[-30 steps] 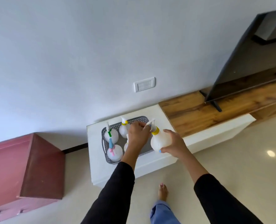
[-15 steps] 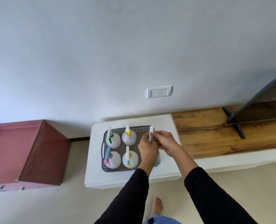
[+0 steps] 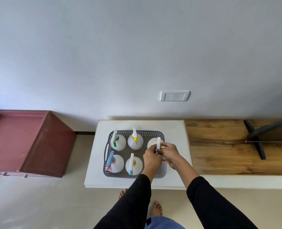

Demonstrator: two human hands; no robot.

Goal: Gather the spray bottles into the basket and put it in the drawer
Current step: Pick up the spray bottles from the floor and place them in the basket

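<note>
Against a plain grey wall, a grey basket [image 3: 153,134] sits on a white cabinet top [image 3: 175,129], five spray bottles upright inside. Both the left hand [image 3: 151,157] and right hand [image 3: 169,153] pinch the back-right bottle's sprayer head [image 3: 158,142], its long axis running from wall toward the person.

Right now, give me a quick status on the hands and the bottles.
Left hand and right hand both pinching the spray head of the fifth bottle, back right of the basket. Four other bottles upright inside. Basket on the white table. Nothing in the way.
</note>
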